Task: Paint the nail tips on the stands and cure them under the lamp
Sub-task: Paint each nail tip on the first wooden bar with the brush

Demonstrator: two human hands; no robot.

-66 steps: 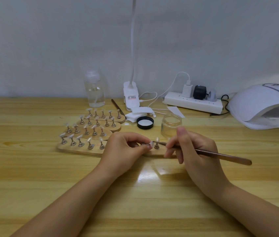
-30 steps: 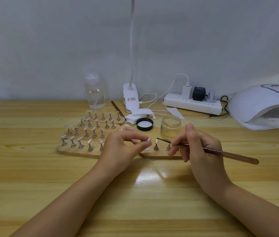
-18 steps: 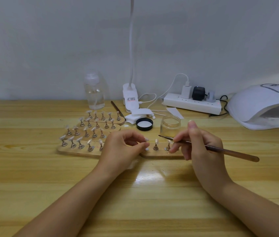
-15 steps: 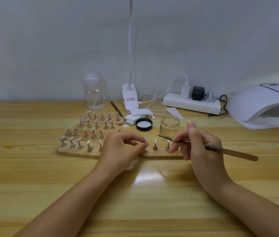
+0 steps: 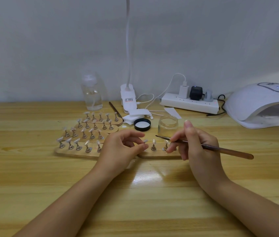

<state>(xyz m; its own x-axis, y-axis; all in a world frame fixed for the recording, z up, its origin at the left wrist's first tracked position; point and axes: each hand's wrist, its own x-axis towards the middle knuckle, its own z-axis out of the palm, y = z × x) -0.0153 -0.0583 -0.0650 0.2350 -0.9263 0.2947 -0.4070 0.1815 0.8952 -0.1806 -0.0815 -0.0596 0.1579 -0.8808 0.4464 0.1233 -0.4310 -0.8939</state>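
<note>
A wooden base (image 5: pixel 160 154) lies in front of me with three metal stands showing, each topped by a pale nail tip. My left hand (image 5: pixel 121 151) has curled fingers, and its thumb and fingers pinch the leftmost stand (image 5: pixel 145 142). My right hand (image 5: pixel 198 144) grips a thin brown brush (image 5: pixel 220 148); its bristle end hovers just above the middle nail tip (image 5: pixel 153 141) without touching it. Several more stands with nail tips fill the wooden bases (image 5: pixel 77 151) on the left. The white curing lamp (image 5: pixel 261 105) sits at the far right, its display lit.
A small open glass jar (image 5: pixel 167 124) and its black lid (image 5: pixel 142 124) stand just behind my hands. Further back are a clear bottle (image 5: pixel 91 94), a clip desk lamp (image 5: pixel 128 98), a second brush (image 5: pixel 115 109) and a power strip (image 5: pixel 189 104) with cables.
My left hand has lowered the leftmost stand back onto the base. The brush has left that nail tip and drawn slightly right and up; over the last half second almost nothing moved.
</note>
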